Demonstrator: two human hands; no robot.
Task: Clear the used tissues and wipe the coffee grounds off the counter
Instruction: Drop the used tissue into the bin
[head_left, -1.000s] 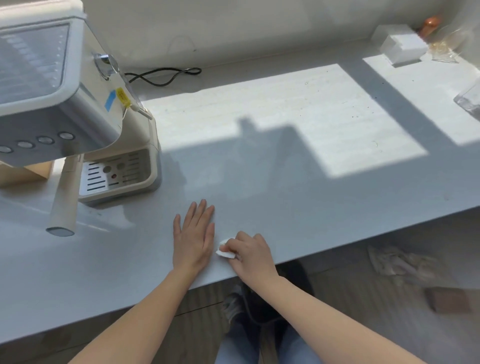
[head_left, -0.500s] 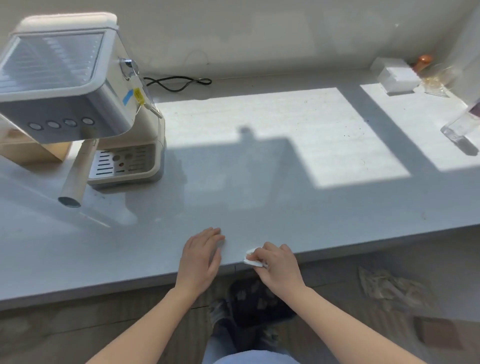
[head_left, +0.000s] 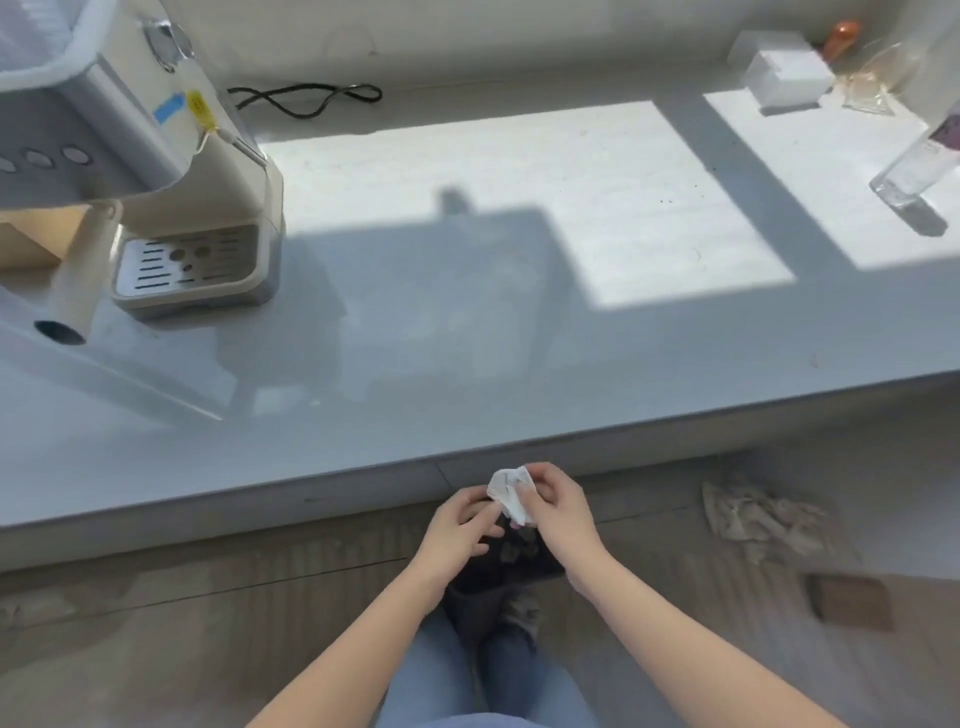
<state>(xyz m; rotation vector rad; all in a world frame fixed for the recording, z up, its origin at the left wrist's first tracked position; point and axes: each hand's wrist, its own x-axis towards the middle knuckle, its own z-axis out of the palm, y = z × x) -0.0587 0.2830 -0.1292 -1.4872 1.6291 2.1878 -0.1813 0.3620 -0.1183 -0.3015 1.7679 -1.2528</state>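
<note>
A small crumpled white tissue (head_left: 510, 491) is pinched in my right hand (head_left: 556, 506), just off the front edge of the grey counter (head_left: 467, 364) and above the floor. My left hand (head_left: 460, 535) sits right beside it below the counter edge, fingers curled toward the tissue's lower part; whether they touch it I cannot tell. A few dark specks of coffee grounds (head_left: 667, 200) dot the sunlit patch of counter at the right.
A cream coffee machine (head_left: 156, 171) with a drip tray stands at the left, a black cable (head_left: 311, 98) behind it. A white box (head_left: 787, 78) and a clear bottle (head_left: 914, 161) are at the far right. A crumpled cloth (head_left: 763, 514) lies on the floor.
Both hands have pulled back off the counter, past its front edge. The right hand has lifted the tissue, and the left hand has come in close to it.
</note>
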